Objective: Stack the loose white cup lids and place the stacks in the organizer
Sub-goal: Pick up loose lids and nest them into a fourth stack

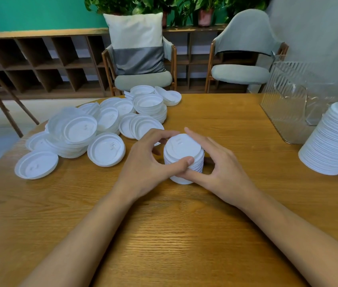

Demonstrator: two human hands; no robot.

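Head view: left hand [143, 164] and right hand [224, 168] both grip the short lid stack [182, 148] standing on the table [164, 235].

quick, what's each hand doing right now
Left hand: grips the short stack of white lids.
Right hand: holds the same stack from its other side.

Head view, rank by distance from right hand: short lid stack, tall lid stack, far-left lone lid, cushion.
1. Short lid stack, centre, in the right hand's grip.
2. Tall lid stack, right edge.
3. Lone lid, far left.
4. Cushion, on far chair.
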